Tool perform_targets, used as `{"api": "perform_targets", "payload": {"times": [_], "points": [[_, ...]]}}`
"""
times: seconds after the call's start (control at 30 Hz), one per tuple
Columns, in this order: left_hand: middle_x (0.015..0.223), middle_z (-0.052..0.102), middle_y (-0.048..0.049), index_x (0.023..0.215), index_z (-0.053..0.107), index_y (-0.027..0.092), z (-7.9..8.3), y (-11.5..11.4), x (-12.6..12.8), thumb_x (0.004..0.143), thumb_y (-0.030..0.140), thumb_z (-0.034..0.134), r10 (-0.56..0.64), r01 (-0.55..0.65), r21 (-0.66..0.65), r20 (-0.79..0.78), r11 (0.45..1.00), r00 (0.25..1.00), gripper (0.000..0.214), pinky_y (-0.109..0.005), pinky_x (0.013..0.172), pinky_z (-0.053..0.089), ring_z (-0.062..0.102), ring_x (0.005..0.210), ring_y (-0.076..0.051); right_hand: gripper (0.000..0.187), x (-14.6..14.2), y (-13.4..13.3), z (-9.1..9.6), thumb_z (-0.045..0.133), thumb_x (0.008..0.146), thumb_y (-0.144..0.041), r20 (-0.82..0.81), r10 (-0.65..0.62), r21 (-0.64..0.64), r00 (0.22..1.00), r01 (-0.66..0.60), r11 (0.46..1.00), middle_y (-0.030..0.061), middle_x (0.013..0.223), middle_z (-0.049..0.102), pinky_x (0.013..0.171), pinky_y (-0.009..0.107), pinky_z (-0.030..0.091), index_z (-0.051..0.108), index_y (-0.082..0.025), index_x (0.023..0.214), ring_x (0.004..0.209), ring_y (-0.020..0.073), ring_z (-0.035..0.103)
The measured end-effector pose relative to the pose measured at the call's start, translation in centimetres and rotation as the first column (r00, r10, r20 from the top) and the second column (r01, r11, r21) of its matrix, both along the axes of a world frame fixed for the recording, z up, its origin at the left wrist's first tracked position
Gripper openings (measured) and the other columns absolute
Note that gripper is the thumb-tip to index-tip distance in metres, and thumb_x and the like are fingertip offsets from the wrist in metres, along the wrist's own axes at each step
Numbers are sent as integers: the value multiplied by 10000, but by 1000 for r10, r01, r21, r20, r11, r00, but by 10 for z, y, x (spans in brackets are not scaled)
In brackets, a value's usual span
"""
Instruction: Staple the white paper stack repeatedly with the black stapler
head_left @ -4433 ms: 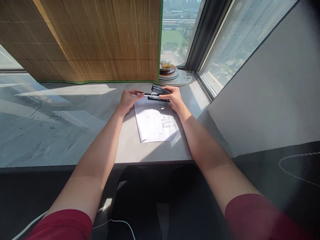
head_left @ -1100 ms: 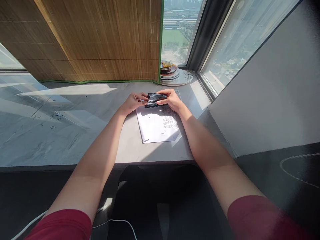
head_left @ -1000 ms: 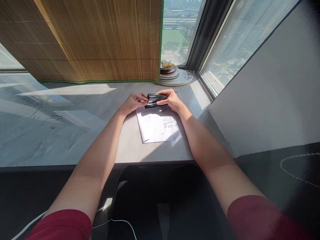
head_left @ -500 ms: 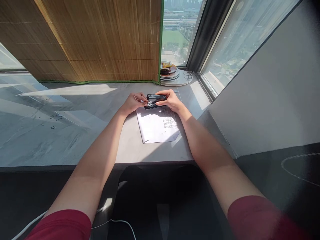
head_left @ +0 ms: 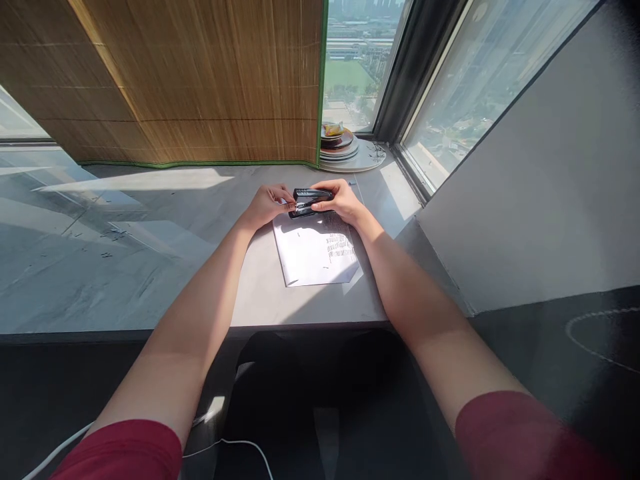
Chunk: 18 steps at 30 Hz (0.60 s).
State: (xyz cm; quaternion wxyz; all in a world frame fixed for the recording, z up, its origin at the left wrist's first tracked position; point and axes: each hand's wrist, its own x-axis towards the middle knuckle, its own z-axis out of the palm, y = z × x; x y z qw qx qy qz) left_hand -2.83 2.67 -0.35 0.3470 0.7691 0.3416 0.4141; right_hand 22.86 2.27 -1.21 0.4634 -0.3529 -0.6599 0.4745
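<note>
A black stapler (head_left: 313,194) is held above the far edge of a white sheet of paper (head_left: 305,257), its jaws apart and facing left. My right hand (head_left: 343,200) grips its rear end, thumb below and fingers on top. At the jaw end, the fingertips of my left hand (head_left: 271,203) are pinched together at the stapler's mouth; whatever sits between them is too small to make out. Rows of staples (head_left: 340,247) show on the right part of the paper, which lies flat on the grey marble-look surface (head_left: 260,300).
Loose staples (head_left: 113,237) are scattered on the surface to the left. A stack of plates (head_left: 340,152) stands in the far corner by the window. A bamboo blind (head_left: 200,80) hangs behind the surface, and a white wall (head_left: 525,180) bounds the right.
</note>
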Motion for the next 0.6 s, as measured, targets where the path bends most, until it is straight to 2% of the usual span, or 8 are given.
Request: {"api": "perform_targets", "payload": {"times": [0.17, 0.3, 0.43, 0.6], "points": [[899, 782, -74, 812, 845, 230, -4, 4, 1, 855, 423, 888, 49, -49, -9, 10, 999, 999, 202, -395, 814, 526, 695, 867, -232, 580, -2, 0, 1, 1018, 535, -486, -17, -52, 20, 998, 53, 998, 47, 969, 771, 914, 466, 645, 785, -214, 991, 982, 289, 720], [1006, 791, -103, 929, 845, 227, -10, 11, 4, 962, 420, 767, 233, -232, 44, -12, 972, 972, 211, -427, 936, 546, 698, 1013, -273, 589, -3, 3, 0, 986, 585, -577, -78, -181, 55, 980, 186, 981, 48, 985, 772, 910, 453, 643, 776, -224, 1008, 1008, 291, 719], [1140, 772, -136, 977, 840, 230, -18, 21, 3, 867, 333, 839, 373, -360, 118, -105, 925, 922, 151, -499, 1137, 487, 647, 1232, -345, 566, -1, 6, -3, 929, 655, -605, -142, -298, 93, 944, 313, 945, 44, 998, 775, 911, 418, 622, 780, -215, 1037, 1017, 277, 722], [1018, 745, -132, 869, 814, 232, -29, 30, -2, 791, 253, 830, 402, -393, 82, -161, 916, 902, 82, -536, 1155, 474, 655, 1173, -358, 497, 2, 5, -6, 895, 693, -562, -168, -419, 77, 892, 436, 897, 35, 1000, 793, 906, 378, 614, 783, -208, 1024, 1022, 263, 734]]}}
